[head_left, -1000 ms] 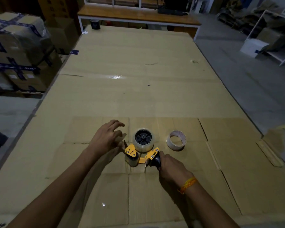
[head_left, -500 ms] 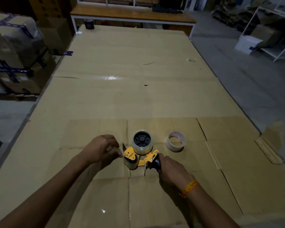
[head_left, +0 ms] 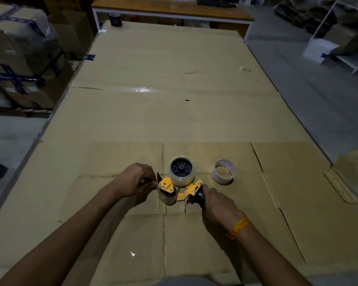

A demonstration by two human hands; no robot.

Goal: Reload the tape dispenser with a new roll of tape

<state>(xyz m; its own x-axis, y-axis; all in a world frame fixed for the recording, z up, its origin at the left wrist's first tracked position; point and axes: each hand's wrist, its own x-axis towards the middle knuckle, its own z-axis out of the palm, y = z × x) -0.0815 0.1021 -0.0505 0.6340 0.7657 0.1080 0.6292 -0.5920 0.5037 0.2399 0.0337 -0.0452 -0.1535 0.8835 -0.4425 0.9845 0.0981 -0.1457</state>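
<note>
Tape dispenser (head_left: 174,188), yellow frame, lies on its side on the cardboard-covered surface (head_left: 174,112), near edge; long axis runs left-right, black handle toward the person's right, roller and blade end toward the left, clear tape roll (head_left: 181,170) seated on the black hub at the far side. Right hand (head_left: 217,205) clenched around the handle; left hand (head_left: 135,181) with fingers curled at the blade end, pinching something there, too small to tell what. Empty tape core (head_left: 223,171) lies just right of the dispenser, apart from it.
</note>
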